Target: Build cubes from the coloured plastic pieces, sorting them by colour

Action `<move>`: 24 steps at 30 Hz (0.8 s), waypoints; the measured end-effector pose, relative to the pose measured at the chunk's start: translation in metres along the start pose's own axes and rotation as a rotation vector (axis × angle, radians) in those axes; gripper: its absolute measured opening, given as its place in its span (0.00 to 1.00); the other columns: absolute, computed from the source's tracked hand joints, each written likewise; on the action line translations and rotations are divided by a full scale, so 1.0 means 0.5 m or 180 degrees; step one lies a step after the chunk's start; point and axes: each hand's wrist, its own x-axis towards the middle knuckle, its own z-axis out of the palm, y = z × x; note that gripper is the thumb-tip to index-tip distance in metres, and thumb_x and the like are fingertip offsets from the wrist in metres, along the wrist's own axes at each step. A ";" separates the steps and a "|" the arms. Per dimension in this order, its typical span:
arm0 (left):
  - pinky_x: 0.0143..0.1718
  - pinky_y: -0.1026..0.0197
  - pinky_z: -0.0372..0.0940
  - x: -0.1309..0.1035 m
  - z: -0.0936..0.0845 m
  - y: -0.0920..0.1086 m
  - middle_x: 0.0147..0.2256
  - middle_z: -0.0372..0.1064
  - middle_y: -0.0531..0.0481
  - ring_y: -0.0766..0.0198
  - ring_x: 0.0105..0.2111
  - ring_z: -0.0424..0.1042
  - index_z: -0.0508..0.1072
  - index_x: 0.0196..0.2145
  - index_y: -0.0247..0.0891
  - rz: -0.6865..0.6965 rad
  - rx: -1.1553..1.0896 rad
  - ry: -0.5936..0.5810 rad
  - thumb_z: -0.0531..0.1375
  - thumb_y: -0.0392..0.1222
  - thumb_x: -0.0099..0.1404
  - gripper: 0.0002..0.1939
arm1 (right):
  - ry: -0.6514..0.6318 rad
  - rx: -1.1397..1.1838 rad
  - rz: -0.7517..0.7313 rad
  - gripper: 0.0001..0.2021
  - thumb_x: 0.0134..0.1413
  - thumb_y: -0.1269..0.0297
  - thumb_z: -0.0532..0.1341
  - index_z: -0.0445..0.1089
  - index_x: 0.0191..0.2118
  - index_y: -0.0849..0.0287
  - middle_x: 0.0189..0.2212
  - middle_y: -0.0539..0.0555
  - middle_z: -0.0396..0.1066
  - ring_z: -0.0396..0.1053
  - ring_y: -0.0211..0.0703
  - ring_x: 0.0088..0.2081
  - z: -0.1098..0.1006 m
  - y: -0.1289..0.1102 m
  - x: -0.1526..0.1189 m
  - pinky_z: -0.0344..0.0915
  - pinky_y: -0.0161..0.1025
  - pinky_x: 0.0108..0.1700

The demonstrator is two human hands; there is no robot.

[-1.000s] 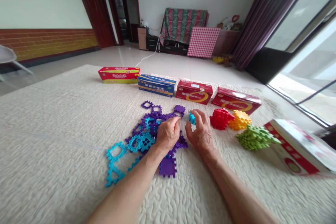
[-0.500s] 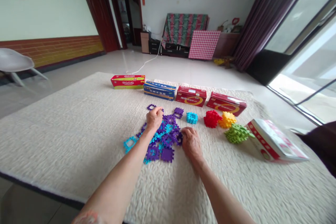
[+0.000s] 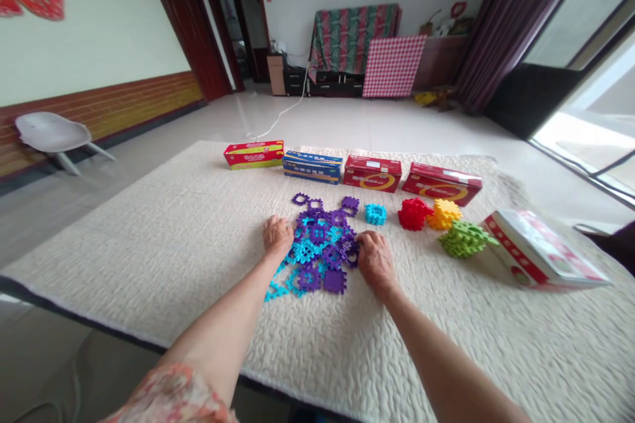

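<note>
A loose pile of purple and light-blue interlocking plastic tiles (image 3: pixel 317 233) lies on the cream quilted cover. My left hand (image 3: pixel 278 236) rests at the pile's left edge, fingers forward and loosely apart, holding nothing I can see. On the opposite side, my right hand (image 3: pixel 378 263) has bent fingers closed at the edge of a purple tile (image 3: pixel 350 254), which leans at the pile's right side. Its thumb is partly hidden. A light-blue tile stack (image 3: pixel 376 214) sits just beyond my right hand.
Red tiles (image 3: pixel 415 214), yellow tiles (image 3: pixel 446 214) and green tiles (image 3: pixel 466 239) stand grouped to the right. Behind them runs a row of boxes, including a blue box (image 3: pixel 311 168) and a red box (image 3: pixel 372 174). A white-and-red box (image 3: pixel 543 248) lies far right on the quilted cover (image 3: pixel 149 231).
My left hand has come back from the pile's far side to its left edge. A purple tile now shows where it was. My right hand stays at the right side; the view has shifted.
</note>
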 end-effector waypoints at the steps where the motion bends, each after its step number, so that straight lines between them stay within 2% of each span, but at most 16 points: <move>1: 0.54 0.52 0.58 0.005 0.005 0.008 0.44 0.71 0.39 0.53 0.48 0.67 0.76 0.39 0.36 -0.0042 0.0013 -0.0001 0.55 0.40 0.62 0.12 | -0.0015 -0.0020 0.0006 0.13 0.55 0.78 0.51 0.71 0.40 0.61 0.40 0.58 0.70 0.63 0.48 0.45 0.000 0.000 0.000 0.60 0.44 0.51; 5: 0.53 0.55 0.59 0.024 0.004 0.018 0.45 0.72 0.42 0.55 0.49 0.68 0.76 0.40 0.37 -0.0090 -0.0046 -0.0015 0.57 0.43 0.61 0.13 | -0.0066 -0.0068 0.0089 0.14 0.56 0.77 0.51 0.71 0.41 0.62 0.41 0.59 0.70 0.63 0.48 0.45 -0.003 -0.003 0.001 0.59 0.42 0.51; 8: 0.53 0.58 0.60 0.011 -0.027 -0.013 0.45 0.73 0.43 0.58 0.49 0.69 0.75 0.42 0.37 -0.0184 -0.0098 0.0077 0.51 0.41 0.65 0.15 | -0.0082 -0.0067 0.0112 0.13 0.56 0.77 0.50 0.71 0.40 0.62 0.41 0.59 0.70 0.62 0.48 0.45 -0.006 -0.006 0.002 0.58 0.42 0.51; 11: 0.52 0.56 0.62 -0.044 -0.060 -0.051 0.45 0.73 0.41 0.57 0.48 0.70 0.75 0.42 0.35 -0.0354 -0.0102 0.0189 0.48 0.40 0.66 0.17 | -0.0078 -0.0023 0.0070 0.13 0.54 0.77 0.51 0.70 0.39 0.62 0.41 0.59 0.70 0.63 0.48 0.44 -0.005 -0.004 0.002 0.58 0.42 0.51; 14: 0.52 0.56 0.63 -0.114 -0.060 -0.058 0.44 0.74 0.42 0.57 0.48 0.70 0.75 0.42 0.36 -0.0335 -0.0267 0.0371 0.48 0.41 0.66 0.17 | 0.0019 0.0018 0.0051 0.13 0.55 0.76 0.49 0.69 0.40 0.62 0.39 0.59 0.70 0.63 0.48 0.43 0.001 0.001 0.002 0.58 0.42 0.50; 16: 0.53 0.54 0.62 -0.141 -0.040 -0.041 0.46 0.72 0.41 0.56 0.50 0.69 0.74 0.43 0.37 -0.0303 -0.0477 0.0627 0.48 0.41 0.66 0.17 | 0.0083 0.0037 0.0039 0.13 0.57 0.75 0.48 0.68 0.41 0.62 0.38 0.59 0.70 0.64 0.48 0.43 0.004 0.004 0.001 0.59 0.42 0.50; 18: 0.55 0.54 0.61 -0.145 -0.016 -0.009 0.47 0.72 0.40 0.55 0.51 0.68 0.73 0.45 0.36 -0.0387 -0.0710 0.0765 0.48 0.41 0.66 0.17 | 0.0105 0.0063 0.0020 0.13 0.58 0.75 0.48 0.68 0.42 0.61 0.38 0.59 0.70 0.64 0.48 0.43 0.006 0.006 0.000 0.59 0.42 0.50; 21: 0.56 0.53 0.60 -0.116 0.012 0.051 0.48 0.71 0.37 0.55 0.51 0.68 0.72 0.47 0.33 -0.0674 -0.1080 0.0732 0.48 0.41 0.66 0.19 | 0.0128 0.0092 0.0014 0.14 0.57 0.76 0.48 0.67 0.42 0.61 0.39 0.59 0.70 0.64 0.48 0.44 0.005 0.007 -0.003 0.59 0.42 0.50; 24: 0.57 0.54 0.59 -0.076 0.020 0.101 0.50 0.71 0.38 0.55 0.52 0.68 0.72 0.49 0.32 -0.0925 -0.1492 0.0519 0.49 0.40 0.66 0.19 | 0.0161 0.0126 0.0019 0.14 0.56 0.76 0.48 0.67 0.43 0.62 0.39 0.59 0.69 0.63 0.48 0.43 0.003 0.006 -0.005 0.59 0.42 0.50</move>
